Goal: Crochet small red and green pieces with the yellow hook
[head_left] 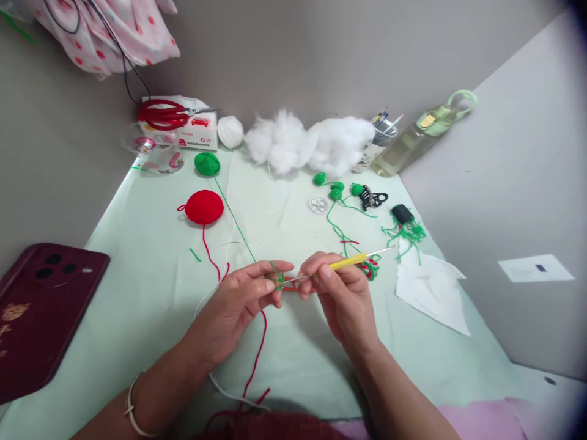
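My right hand point(342, 293) grips a crochet hook point(348, 262) by its yellow handle, with one thin metal end pointing left into the green work. Between the thumb and fingers of my left hand point(245, 293) is a small piece of green yarn point(277, 280), and the hook's tip meets it there. A green strand runs from my left fingers up to the green yarn ball point(207, 164). Something orange point(293, 283) shows behind the hook between both hands, partly hidden. To the left lies a red yarn ball point(204, 207), its strand trailing under my left hand.
White stuffing point(287, 143) is heaped at the back beside a white yarn ball point(230, 132). Red scissors point(165, 115) rest on a box. Small green crocheted balls point(336, 192), a black claw clip point(372, 198), white paper point(428, 287) and a bottle point(413, 140) are right. A phone point(48, 311) is left.
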Motion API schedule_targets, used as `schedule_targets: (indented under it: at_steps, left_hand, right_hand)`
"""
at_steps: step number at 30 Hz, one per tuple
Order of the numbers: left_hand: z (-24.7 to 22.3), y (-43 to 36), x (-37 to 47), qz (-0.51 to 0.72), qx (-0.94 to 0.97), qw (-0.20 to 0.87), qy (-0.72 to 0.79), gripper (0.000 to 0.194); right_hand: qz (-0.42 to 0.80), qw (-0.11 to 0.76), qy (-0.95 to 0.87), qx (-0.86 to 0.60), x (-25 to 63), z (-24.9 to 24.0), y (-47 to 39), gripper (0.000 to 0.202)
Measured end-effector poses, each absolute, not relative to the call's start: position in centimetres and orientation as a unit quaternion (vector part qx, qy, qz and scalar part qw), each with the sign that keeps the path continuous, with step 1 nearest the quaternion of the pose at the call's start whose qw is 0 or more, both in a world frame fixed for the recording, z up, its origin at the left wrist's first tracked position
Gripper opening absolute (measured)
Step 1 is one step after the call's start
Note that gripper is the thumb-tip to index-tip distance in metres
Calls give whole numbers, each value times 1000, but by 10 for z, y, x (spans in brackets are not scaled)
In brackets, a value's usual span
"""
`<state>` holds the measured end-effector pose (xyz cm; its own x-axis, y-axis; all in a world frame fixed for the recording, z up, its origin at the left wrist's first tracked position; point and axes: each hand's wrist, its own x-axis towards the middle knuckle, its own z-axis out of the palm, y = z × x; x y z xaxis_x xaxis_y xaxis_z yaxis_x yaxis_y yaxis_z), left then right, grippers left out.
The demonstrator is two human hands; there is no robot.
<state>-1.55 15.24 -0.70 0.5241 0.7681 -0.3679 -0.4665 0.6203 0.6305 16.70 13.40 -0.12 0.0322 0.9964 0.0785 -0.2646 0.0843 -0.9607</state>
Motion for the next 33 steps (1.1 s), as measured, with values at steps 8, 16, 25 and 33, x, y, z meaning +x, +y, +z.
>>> schedule_targets:
  at_steps: [8, 16, 25, 33]
  left_hand:
    - [-3, 148, -8, 381, 293, 803, 353, 25]
    - [-2, 150, -14, 386, 305, 800, 345, 27]
    - [-5, 147, -11, 411, 326, 744, 413, 19]
    - [-2, 148, -13, 433, 334, 725, 418, 16]
  right_hand:
    - [446, 556, -551, -434, 160, -3, 131, 16]
    - [465, 575, -520, -426, 160, -2, 131, 15]
    - [526, 590, -457, -407, 162, -5, 133, 13]
    - [439, 572, -548, -424, 166, 0, 129, 18]
